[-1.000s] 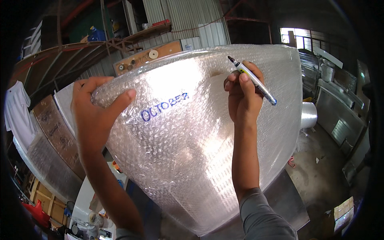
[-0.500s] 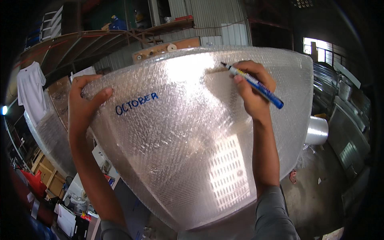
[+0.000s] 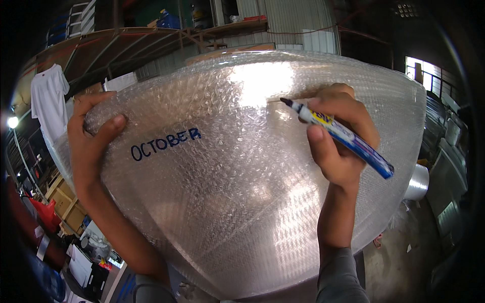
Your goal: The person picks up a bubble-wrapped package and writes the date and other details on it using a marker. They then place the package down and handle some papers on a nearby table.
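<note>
A large flat package in clear bubble wrap (image 3: 237, 177) leans in front of me, with blue handwriting (image 3: 165, 143) on its upper left. My left hand (image 3: 93, 136) grips its upper left edge, thumb on the front and the other fingers around the rim. Between the thumb and fingers of my right hand (image 3: 343, 134) is a blue marker pen (image 3: 361, 151). Its dark uncapped tip points up and left, over the wrap's upper middle beside a bright glare patch. Whether the tip touches the wrap I cannot tell.
At the left hang a white shirt (image 3: 49, 96) and, lower down, a red bag (image 3: 48, 214) near a cluttered work surface. A roll of clear film (image 3: 417, 182) stands at the right, by metal panels (image 3: 447, 192). Shelving (image 3: 146, 43) runs along the back wall.
The view has shifted and the package looks larger. My right hand with the marker pen appears nearer, lower and further right. My left hand keeps its hold on the edge. The handwriting looks the same.
</note>
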The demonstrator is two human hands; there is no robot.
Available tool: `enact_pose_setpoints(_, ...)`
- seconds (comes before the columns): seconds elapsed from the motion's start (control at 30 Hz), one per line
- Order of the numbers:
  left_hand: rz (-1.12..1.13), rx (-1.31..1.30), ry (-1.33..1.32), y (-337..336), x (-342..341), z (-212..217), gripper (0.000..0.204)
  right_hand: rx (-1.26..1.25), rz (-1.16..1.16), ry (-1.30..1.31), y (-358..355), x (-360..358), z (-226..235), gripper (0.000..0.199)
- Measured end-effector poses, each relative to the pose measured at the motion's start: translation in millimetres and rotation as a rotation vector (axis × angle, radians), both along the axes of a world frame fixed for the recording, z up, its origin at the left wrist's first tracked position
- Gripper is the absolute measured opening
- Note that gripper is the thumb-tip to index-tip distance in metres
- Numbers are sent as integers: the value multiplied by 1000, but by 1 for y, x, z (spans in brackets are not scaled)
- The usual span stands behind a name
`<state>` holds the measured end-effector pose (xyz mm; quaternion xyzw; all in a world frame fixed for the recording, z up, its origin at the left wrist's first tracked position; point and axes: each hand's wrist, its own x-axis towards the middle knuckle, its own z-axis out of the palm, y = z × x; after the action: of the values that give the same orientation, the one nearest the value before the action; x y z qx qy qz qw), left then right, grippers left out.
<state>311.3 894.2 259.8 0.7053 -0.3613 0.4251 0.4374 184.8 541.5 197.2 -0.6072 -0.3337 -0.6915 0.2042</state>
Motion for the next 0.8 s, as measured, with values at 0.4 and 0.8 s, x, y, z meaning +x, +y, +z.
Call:
enact_pose_setpoints(0.4, 84, -27, 7, -8, -4, -2, 56, -276, -151, -68, 1, 14, -2, 25)
enact_pose_setpoints(0.8, 77, -35, 12, -1, -7, -2, 59, -251, -249, -36, 13, 11, -4, 25)
